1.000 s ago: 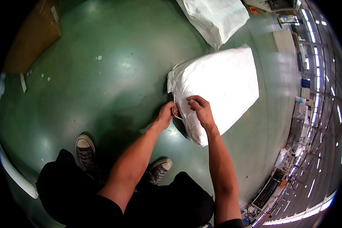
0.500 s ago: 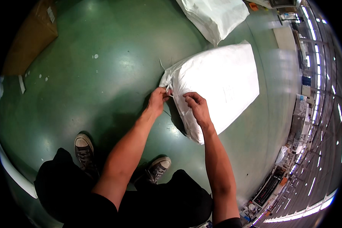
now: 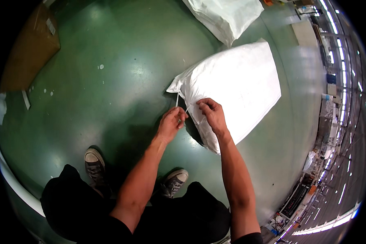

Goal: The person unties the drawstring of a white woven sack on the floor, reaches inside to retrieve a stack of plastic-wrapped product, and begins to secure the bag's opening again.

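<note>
A large, filled white sack (image 3: pixel 236 85) lies on the green floor in front of me, its gathered end toward my left. From that end a thin white tie (image 3: pixel 177 100) runs down, drawn straight. My left hand (image 3: pixel 171 123) pinches this tie between thumb and fingertips, just off the sack. My right hand (image 3: pixel 212 115) is closed over the near part of the sack, thumb and index finger pressed together. Whatever lies between those fingertips is too small to make out.
Another white sack (image 3: pixel 227 18) stands just beyond the first. At the far left is a brown cardboard box (image 3: pixel 32 49). My shoes are on the green floor (image 3: pixel 81 110) close below the hands. Cluttered benches line the right side.
My left hand has moved down and away from the sack's gathered end, drawing the tie out straight. The right hand stays nearly in place, still pinched.
</note>
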### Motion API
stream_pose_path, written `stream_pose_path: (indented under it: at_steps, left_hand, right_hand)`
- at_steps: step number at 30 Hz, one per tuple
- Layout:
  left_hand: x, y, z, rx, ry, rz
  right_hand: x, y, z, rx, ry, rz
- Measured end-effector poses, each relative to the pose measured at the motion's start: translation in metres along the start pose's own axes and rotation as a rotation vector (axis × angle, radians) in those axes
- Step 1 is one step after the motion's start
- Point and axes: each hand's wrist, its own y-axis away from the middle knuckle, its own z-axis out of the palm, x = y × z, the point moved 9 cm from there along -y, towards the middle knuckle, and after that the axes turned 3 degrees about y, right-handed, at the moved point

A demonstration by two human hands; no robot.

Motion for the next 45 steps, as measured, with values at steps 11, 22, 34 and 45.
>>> stream_pose_path:
  at_steps: [11, 22, 34, 45]
  left_hand:
    - [0.027, 0.006, 0.002, 0.073, -0.032, 0.073]
    - [0.078, -0.043, -0.010, 0.064, -0.290, -0.389]
    - [0.092, 0.066, 0.017, -0.109, -0.643, 0.417]
    - [0.005, 0.016, -0.025, 0.177, -0.842, -0.038]
  right_hand:
    - [-0.041, 0.023, 0.019, 0.238, 0.749, -0.423]
    - [0.008, 0.055, 0.075, 0.366, 0.987, -0.101]
    - [0.014, 0.056, 0.054, 0.391, 0.727, -0.327]
    - [0.028, 0.148, 0.083, 0.042, 0.594, -0.419]
